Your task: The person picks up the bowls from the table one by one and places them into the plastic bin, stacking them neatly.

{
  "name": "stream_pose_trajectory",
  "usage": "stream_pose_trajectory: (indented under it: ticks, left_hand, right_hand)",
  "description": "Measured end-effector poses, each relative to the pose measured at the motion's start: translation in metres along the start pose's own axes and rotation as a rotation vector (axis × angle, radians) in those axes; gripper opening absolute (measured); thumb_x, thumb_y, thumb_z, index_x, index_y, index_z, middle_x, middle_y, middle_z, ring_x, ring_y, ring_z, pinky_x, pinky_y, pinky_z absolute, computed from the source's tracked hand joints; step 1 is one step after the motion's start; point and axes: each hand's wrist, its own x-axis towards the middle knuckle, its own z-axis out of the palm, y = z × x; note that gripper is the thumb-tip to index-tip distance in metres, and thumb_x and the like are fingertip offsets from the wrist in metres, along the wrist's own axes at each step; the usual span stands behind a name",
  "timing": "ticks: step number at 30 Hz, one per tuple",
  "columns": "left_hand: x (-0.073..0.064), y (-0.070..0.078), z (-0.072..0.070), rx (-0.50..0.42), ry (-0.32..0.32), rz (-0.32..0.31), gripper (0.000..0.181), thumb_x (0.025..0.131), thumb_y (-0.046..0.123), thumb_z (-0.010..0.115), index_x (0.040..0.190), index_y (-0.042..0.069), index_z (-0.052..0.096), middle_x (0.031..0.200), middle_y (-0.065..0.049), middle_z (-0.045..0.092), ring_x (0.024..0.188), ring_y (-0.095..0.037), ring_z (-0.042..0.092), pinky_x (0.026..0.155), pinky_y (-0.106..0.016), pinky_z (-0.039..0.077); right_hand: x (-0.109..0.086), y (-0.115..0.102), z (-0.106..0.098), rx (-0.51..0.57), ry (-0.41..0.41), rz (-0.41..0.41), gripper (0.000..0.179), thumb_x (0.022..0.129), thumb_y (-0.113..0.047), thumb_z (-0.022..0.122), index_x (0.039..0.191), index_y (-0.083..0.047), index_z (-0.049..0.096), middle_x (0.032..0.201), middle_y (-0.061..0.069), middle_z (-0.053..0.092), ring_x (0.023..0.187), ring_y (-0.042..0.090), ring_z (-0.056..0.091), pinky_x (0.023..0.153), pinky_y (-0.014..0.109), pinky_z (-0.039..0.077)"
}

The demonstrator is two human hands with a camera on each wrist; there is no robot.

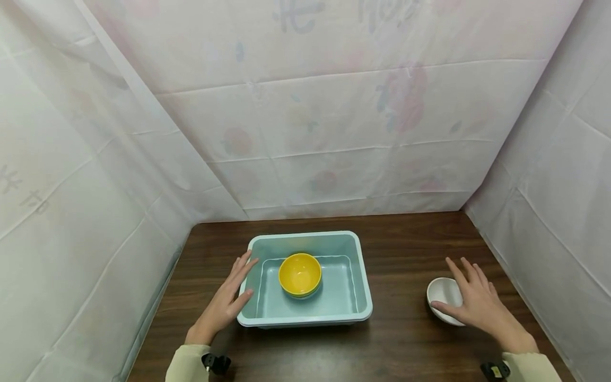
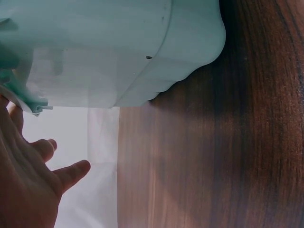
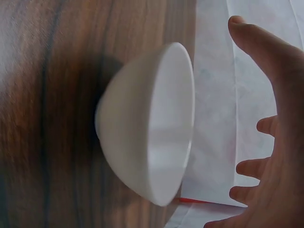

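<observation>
A light teal plastic basin [image 1: 329,318] stands on the table, with a yellow bowl [image 1: 300,274] inside it, left of its middle. A second edge shows just under the bowl's rim. At the basin's left rim is my left hand [image 1: 224,305], fingers spread and fairly straight; the left wrist view shows the fingertips at the rim and the basin's outer wall [image 2: 118,47]. Over to the right, a white bowl [image 3: 128,123] sits upright on the table. My right hand [image 1: 479,305] hovers over its right side, fingers apart and holding nothing, and hides part of the bowl.
The dark wood table [image 1: 401,350] ends at the back against a white patterned cloth [image 1: 334,132]. More white cloth hangs along the left side [image 1: 86,212] and the right side [image 1: 563,185]. Bare tabletop lies between the basin and the white bowl.
</observation>
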Motion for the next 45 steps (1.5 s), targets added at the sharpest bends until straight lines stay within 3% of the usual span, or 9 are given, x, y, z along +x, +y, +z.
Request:
stream_pose_trajectory:
  ticks: [3,9,16,26,30,34,37,41,45]
  left_hand:
    - [0.000,0.000,0.000,-0.002,0.008,0.005,0.063,0.102,0.019,0.057,0.162,0.018,0.035,0.173,-0.009,0.018,0.161,-0.033,0.007,0.127,-0.022,0.000]
    - [0.001,0.001,0.000,-0.010,-0.004,-0.006,0.067,0.100,0.013,0.059,0.162,0.019,0.034,0.173,-0.009,0.017,0.161,-0.036,0.007,0.131,-0.047,0.006]
    - [0.000,0.002,-0.001,-0.015,-0.013,-0.025,0.067,0.100,0.014,0.059,0.162,0.021,0.034,0.173,-0.006,0.016,0.160,-0.036,0.007,0.131,-0.048,0.007]
    - [0.000,0.000,0.000,-0.017,-0.001,-0.019,0.064,0.102,0.019,0.057,0.162,0.020,0.034,0.173,-0.008,0.017,0.161,-0.036,0.006,0.123,-0.069,0.013]
    - [0.000,0.002,0.000,-0.020,-0.004,-0.016,0.066,0.101,0.016,0.058,0.162,0.019,0.034,0.173,-0.007,0.017,0.161,-0.034,0.006,0.126,-0.063,0.011]
    - [0.000,0.002,0.001,-0.021,-0.001,-0.003,0.066,0.100,0.014,0.059,0.162,0.017,0.035,0.173,-0.009,0.017,0.161,-0.034,0.007,0.131,-0.046,0.006]
    - [0.000,0.001,0.001,-0.024,0.004,0.000,0.065,0.101,0.015,0.058,0.162,0.016,0.035,0.173,-0.010,0.018,0.161,-0.034,0.006,0.131,-0.048,0.007]
    - [0.000,-0.001,0.002,-0.028,0.008,-0.004,0.065,0.101,0.014,0.058,0.162,0.018,0.035,0.173,-0.009,0.017,0.161,-0.034,0.005,0.128,-0.060,0.010]
    - [0.000,-0.001,0.002,-0.025,0.005,-0.005,0.065,0.102,0.016,0.057,0.162,0.018,0.034,0.173,-0.009,0.017,0.161,-0.033,0.005,0.131,-0.046,0.007]
  right_hand:
    - [0.000,-0.002,0.006,0.008,-0.007,-0.006,0.120,0.080,-0.065,0.079,0.167,-0.016,0.012,0.158,0.040,0.023,0.137,0.072,0.022,0.090,0.093,0.024]
    - [-0.001,-0.003,0.016,0.022,-0.036,-0.014,0.119,0.080,-0.063,0.080,0.166,-0.014,0.015,0.156,0.042,0.024,0.135,0.075,0.023,0.087,0.094,0.026]
    - [-0.003,-0.003,0.022,-0.001,-0.037,-0.011,0.115,0.077,-0.064,0.081,0.163,-0.013,0.024,0.155,0.040,0.029,0.135,0.072,0.026,0.087,0.092,0.029]
    - [-0.004,0.002,0.029,-0.036,-0.030,-0.019,0.110,0.078,-0.066,0.080,0.159,-0.011,0.031,0.153,0.039,0.032,0.135,0.070,0.028,0.086,0.091,0.033]
    - [-0.005,0.004,0.030,-0.035,-0.031,-0.022,0.107,0.078,-0.065,0.080,0.157,-0.009,0.034,0.151,0.039,0.034,0.134,0.070,0.029,0.086,0.090,0.034]
    - [-0.005,0.004,0.031,-0.033,-0.040,-0.015,0.105,0.080,-0.064,0.079,0.157,-0.008,0.034,0.150,0.039,0.036,0.133,0.071,0.029,0.086,0.090,0.034]
    - [-0.005,0.005,0.032,-0.027,-0.044,-0.012,0.104,0.080,-0.063,0.079,0.157,-0.009,0.034,0.149,0.038,0.036,0.133,0.070,0.030,0.083,0.091,0.034]
    - [-0.004,0.004,0.033,-0.019,-0.048,-0.010,0.101,0.081,-0.062,0.079,0.155,-0.010,0.036,0.149,0.037,0.037,0.131,0.068,0.033,0.080,0.090,0.036]
    - [-0.004,0.003,0.033,-0.014,-0.050,-0.015,0.096,0.082,-0.060,0.079,0.153,-0.008,0.040,0.149,0.036,0.038,0.128,0.068,0.038,0.079,0.089,0.038]
